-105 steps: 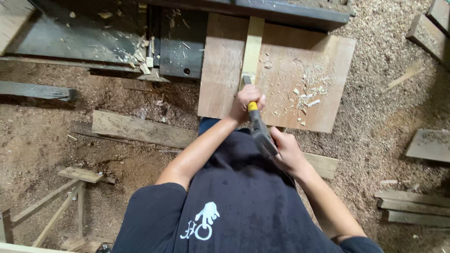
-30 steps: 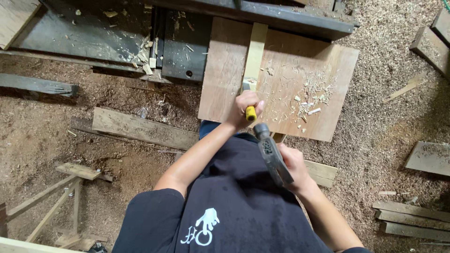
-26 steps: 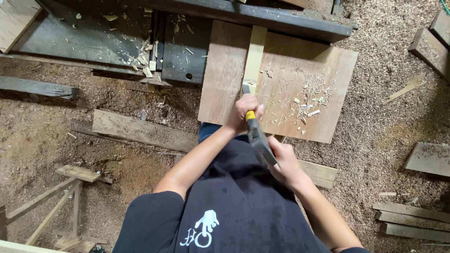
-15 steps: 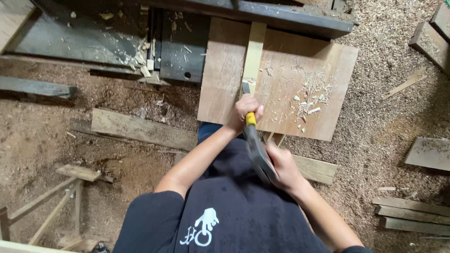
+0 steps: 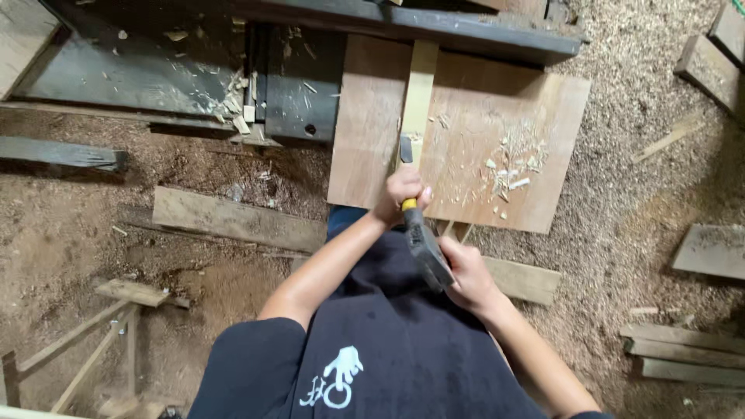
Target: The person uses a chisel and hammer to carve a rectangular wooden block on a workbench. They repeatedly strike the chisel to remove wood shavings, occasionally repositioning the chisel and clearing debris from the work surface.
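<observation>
My left hand (image 5: 402,194) grips a yellow-handled chisel (image 5: 406,149) upright on a pale wood strip (image 5: 419,89) lying across a plywood board (image 5: 473,132), my right hand (image 5: 466,275) clenches a hammer (image 5: 425,244); a glancing blow could hit my knuckles.

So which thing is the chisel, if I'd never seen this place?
Find the big brown board lying on the sawdust floor, with a pale wood strip running down it. At the strip's lower end the left hand wraps the chisel; it alone has a yellow handle, against the hammer's dark head.
</observation>
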